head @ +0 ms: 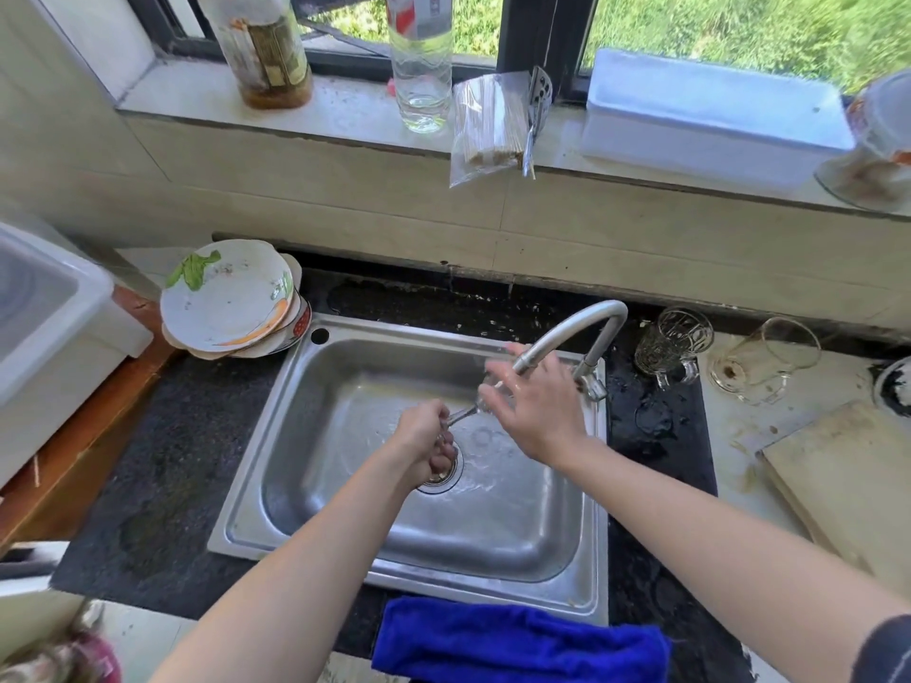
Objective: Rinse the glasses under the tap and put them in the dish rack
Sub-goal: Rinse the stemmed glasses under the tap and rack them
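Over the steel sink I hold a clear stemmed glass on its side under the tap's spout. My left hand is closed around its stem and foot. My right hand lies over the bowl, fingers spread on it, hiding most of the glass. Water wets the sink bottom near the drain. On the counter to the right a patterned glass mug stands upright, and a clear handled glass lies tilted beside it. No dish rack can be made out.
A stack of dirty plates sits at the sink's back left corner. A blue cloth hangs over the front counter edge. A wooden board lies at the right. Bottles and a white box stand on the windowsill.
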{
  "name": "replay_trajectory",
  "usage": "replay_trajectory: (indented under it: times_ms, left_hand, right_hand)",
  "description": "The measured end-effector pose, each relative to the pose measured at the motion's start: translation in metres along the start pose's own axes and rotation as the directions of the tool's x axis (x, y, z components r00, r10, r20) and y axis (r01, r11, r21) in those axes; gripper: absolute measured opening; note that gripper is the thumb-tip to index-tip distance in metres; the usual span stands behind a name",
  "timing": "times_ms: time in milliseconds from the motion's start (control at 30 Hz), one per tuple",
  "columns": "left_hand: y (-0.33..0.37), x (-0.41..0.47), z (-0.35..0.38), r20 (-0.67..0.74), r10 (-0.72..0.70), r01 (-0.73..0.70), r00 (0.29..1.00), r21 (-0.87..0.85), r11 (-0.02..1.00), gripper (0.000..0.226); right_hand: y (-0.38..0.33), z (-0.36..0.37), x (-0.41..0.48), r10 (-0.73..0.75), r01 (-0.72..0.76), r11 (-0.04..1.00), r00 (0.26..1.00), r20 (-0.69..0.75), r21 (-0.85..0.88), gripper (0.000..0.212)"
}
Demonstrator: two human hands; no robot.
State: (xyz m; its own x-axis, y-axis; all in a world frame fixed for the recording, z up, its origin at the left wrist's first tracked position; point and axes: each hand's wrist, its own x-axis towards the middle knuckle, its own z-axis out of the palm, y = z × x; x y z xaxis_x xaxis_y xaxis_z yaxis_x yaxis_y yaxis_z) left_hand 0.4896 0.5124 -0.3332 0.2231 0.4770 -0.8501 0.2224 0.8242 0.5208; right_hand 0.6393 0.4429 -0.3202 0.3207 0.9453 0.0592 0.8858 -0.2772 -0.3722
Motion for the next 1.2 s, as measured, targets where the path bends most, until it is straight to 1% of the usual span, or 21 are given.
replay_trajectory:
  times_ms: [33,67,167,267,300,367,400,467,533,567,633,733,767,800,867,933,967,1033,1133,1167,1200]
  left_hand:
    - [-0.002,0.001,0.000,0.032,-0.051,0.051,0.998,-0.011,0.999,0.017]
    - [-0.004,0.002,0.000,0.066,-0.084,0.085,0.994,-0.012,0.996,0.015]
    - [-0.007,-0.001,0.004,0.122,-0.148,0.153,0.981,-0.032,0.988,0.011]
    - [-0.003,0.000,0.003,0.150,-0.187,0.195,0.971,-0.040,0.980,0.010]
    - [-0.002,-0.001,0.001,0.157,-0.197,0.204,0.968,-0.028,0.979,0.010]
    - [0.000,-0.003,-0.004,0.199,-0.218,0.227,0.956,-0.024,0.974,0.011]
    - [0.001,-0.005,-0.007,0.228,-0.228,0.240,0.947,-0.027,0.970,0.013]
    - [0.002,-0.008,-0.014,0.266,-0.238,0.251,0.934,-0.016,0.968,0.016]
    - [0.001,-0.012,-0.018,0.255,-0.215,0.211,0.943,0.044,0.977,0.017]
    - [0.000,-0.015,-0.019,0.223,-0.158,0.138,0.962,0.104,0.985,0.017]
    - [-0.006,-0.014,-0.021,0.118,0.112,-0.136,0.987,0.229,0.964,0.017]
    - [-0.013,-0.011,-0.019,0.103,0.555,-0.529,0.825,0.488,0.695,0.026]
    - [-0.015,-0.010,-0.017,0.116,0.596,-0.552,0.795,0.548,0.629,0.020]
    - [-0.016,-0.006,-0.016,0.092,0.589,-0.531,0.803,0.561,0.636,0.011]
    - [-0.016,-0.001,-0.013,-0.013,0.445,-0.396,0.895,0.433,0.809,0.004]
    - [-0.016,0.003,-0.009,-0.043,0.298,-0.271,0.954,0.309,0.912,0.008]
    - [-0.014,0.002,-0.008,-0.040,0.257,-0.236,0.966,0.284,0.929,0.009]
    - [-0.011,-0.001,-0.008,-0.023,0.204,-0.190,0.979,0.273,0.943,0.010]
    - [-0.009,-0.008,-0.008,0.007,0.129,-0.127,0.992,0.246,0.961,0.012]
    - [-0.008,-0.010,-0.007,0.014,0.097,-0.098,0.995,0.216,0.971,0.011]
    - [-0.007,-0.011,-0.007,0.021,0.062,-0.065,0.998,0.188,0.980,0.011]
  right_hand:
    - [0.007,0.001,-0.002,-0.091,0.093,0.992,0.996,0.019,-0.088,0.057]
    - [0.016,0.002,-0.002,-0.087,0.090,0.990,0.996,0.035,-0.110,0.063]
    - [0.023,0.002,0.001,0.055,-0.056,0.998,0.998,-0.013,-0.040,0.062]
    - [0.019,0.012,-0.007,-0.260,0.265,0.943,0.964,0.051,-0.200,0.054]
    - [0.021,0.009,-0.007,-0.270,0.279,0.946,0.960,0.080,-0.166,0.054]
    - [0.021,-0.006,0.000,-0.036,0.032,0.997,0.998,0.056,0.066,0.046]
    - [0.021,-0.011,0.004,0.136,-0.150,0.948,0.988,0.071,0.279,0.035]
    - [0.014,-0.015,0.010,0.327,-0.419,0.647,0.907,0.265,0.637,0.015]
    - [0.009,-0.009,0.015,0.371,-0.532,0.465,0.843,0.390,0.708,0.013]
    - [0.008,-0.008,0.018,0.401,-0.584,0.426,0.807,0.434,0.691,0.014]
    - [0.007,-0.011,0.021,0.477,-0.710,0.341,0.695,0.537,0.616,0.016]
    - [0.007,-0.015,0.021,0.524,-0.815,0.255,0.568,0.634,0.520,0.021]
    - [0.005,-0.015,0.020,0.537,-0.816,0.257,0.566,0.626,0.517,0.023]
    - [0.004,-0.013,0.020,0.559,-0.789,0.344,0.608,0.563,0.510,0.023]
    - [0.000,-0.003,0.013,0.525,-0.604,0.674,0.797,0.299,0.426,0.024]
    - [-0.006,0.010,-0.001,0.260,-0.262,0.942,0.965,0.039,0.208,0.032]
    - [-0.005,0.016,-0.009,0.080,-0.080,0.996,0.997,-0.011,0.027,0.038]
    - [0.008,0.022,-0.018,-0.109,0.106,0.981,0.994,-0.009,-0.163,0.050]
    - [0.026,0.006,-0.010,0.126,-0.126,0.992,0.992,0.026,0.023,0.063]
    - [0.026,0.006,-0.007,0.139,-0.139,0.990,0.990,0.002,0.015,0.062]
    - [0.020,0.006,-0.006,0.047,-0.047,0.997,0.999,0.001,-0.066,0.059]
